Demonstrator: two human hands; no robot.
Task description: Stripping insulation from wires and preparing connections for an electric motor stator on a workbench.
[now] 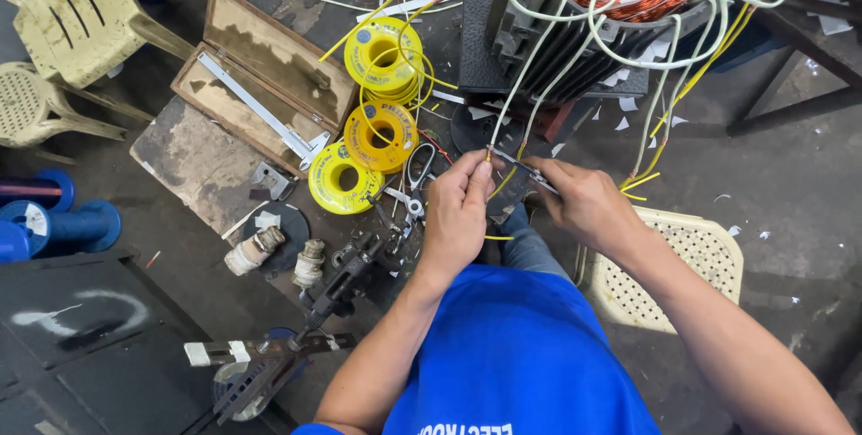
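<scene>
My left hand (458, 210) pinches the end of a white sleeved wire (525, 85) between thumb and fingers. This wire runs up to a dark finned motor stator (575, 40) with copper windings (628, 0) at its top. My right hand (584, 202) grips a slim metal tool (525, 170), whose tip touches the wire end at my left fingers. Several white and yellow leads hang from the stator around both hands.
Three yellow spools (377, 134) lie left of my hands, beside scissors (417, 175) and an open wooden case (265, 85) holding a caliper. A cream plastic stool (673, 264) stands under my right forearm. Blue spools (54, 224), plastic chairs (72, 13) and a small vise (346, 278) are further left.
</scene>
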